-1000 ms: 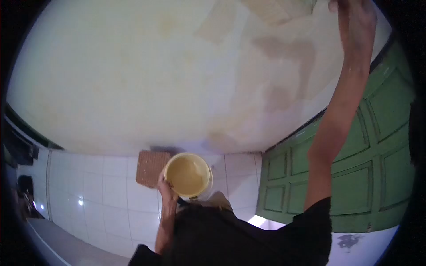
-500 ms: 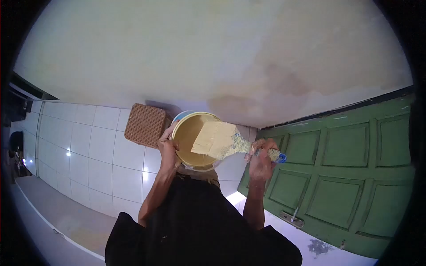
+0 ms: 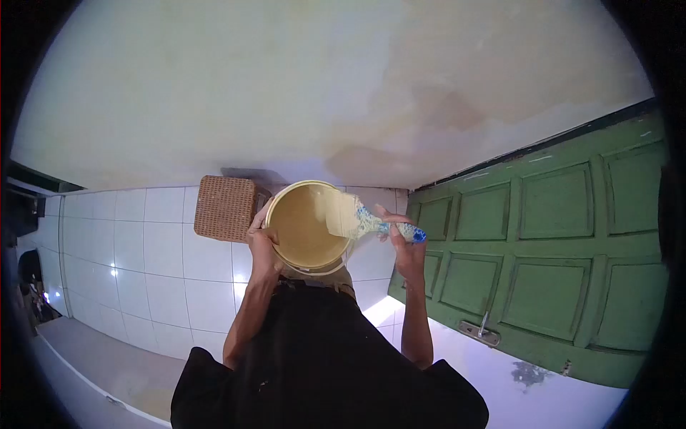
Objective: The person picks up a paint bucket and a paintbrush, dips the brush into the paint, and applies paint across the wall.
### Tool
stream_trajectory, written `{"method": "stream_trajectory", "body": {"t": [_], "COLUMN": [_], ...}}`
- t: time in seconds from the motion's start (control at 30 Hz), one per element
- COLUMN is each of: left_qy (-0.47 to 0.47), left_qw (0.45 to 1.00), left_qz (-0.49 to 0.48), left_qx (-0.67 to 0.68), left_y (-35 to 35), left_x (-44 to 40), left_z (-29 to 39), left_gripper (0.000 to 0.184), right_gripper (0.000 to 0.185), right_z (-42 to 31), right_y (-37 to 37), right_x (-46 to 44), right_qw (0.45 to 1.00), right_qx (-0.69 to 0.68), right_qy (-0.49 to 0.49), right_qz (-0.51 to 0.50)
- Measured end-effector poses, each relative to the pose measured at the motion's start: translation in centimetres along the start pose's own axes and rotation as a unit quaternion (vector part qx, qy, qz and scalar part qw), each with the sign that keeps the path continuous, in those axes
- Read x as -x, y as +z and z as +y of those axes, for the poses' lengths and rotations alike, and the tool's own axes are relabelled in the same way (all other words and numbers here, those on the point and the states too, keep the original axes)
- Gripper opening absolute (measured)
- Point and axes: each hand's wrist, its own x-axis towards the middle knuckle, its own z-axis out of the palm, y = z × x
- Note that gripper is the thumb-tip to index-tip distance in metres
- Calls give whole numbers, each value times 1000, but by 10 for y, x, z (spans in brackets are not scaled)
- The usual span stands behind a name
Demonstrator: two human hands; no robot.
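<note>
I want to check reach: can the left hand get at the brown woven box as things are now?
Probably not: the left hand is occupied holding the bucket, and the brown woven box appears lower, on the floor.

This looks like the inside of a home, a room or a passage, judging by the green panelled door (image 3: pixel 554 204) with its metal lever handle (image 3: pixel 480 332) and by the glossy white square tiles of the floor (image 3: pixel 163 247), which catch small bright reflections. A woven wicker stool or box (image 3: pixel 223 209), a household sort of piece, stands on the tiles close to a plain wall (image 3: pixel 250 93), pale cream at the left and a warmer beige toward the right. Some dark objects (image 3: pixel 30 268) at the far left edge are too blurred to make out.
</note>
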Motion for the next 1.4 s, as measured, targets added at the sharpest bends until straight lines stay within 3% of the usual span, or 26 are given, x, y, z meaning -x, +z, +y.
{"method": "stream_trajectory", "body": {"t": [0.07,0.3,0.4,0.5,0.7,0.8,0.83,0.87,0.93,0.97,1.03,1.17,1.23,1.33,1.4], "left_qy": [19,-19,-40,-83,-77,-125,-134,-72,-118,-117,-139,-99,-87,-38,-77], "left_qw": [999,998,998,996,984,977,972,966,973,971,978,972,979,979,986], "left_qz": [-10,-42,-40,-44,-90,-137,-171,-144,-158,-191,-147,-211,-180,-174,-148], "left_qx": [-48,-44,-25,-5,-136,-106,-92,-200,-117,-88,-53,-20,-29,-98,16], "left_y": [-7,-12,-14,-14,7,23,20,44,58,69,69,88,92,86,76], "left_x": [-7,-26,-34,-40,-50,-49,-52,-35,-44,-45,-57,-60,-61,-59,-69], "left_z": [-3,-6,-2,-8,-32,-34,-41,-33,-41,-43,-61,-98,-112,-128,-144], "left_gripper": [76,77,75,76,55,39,38,38,40,42,47,45,41,42,50], "right_gripper": [16,17,27,30,30,19,16,13,10,16,28,38,42,42,40], "right_z": [6,30,27,22,19,37,56,74,60,54,48,7,-3,-39,-71], "right_y": [0,11,24,26,34,31,20,9,-12,-33,-76,-147,-177,-232,-283], "right_x": [2,15,13,19,25,17,19,21,0,-6,-20,-61,-80,-124,-161], "right_qw": [999,985,960,941,945,870,848,821,749,753,748,794,892,890,879], "right_qx": [-19,-13,-99,-148,-134,-235,-301,-365,-483,-525,-581,-556,-394,-378,-371], "right_qy": [-17,40,148,172,116,138,147,156,115,60,60,65,90,39,-58], "right_qz": [26,166,217,249,274,412,410,411,439,392,315,237,203,252,295]}}
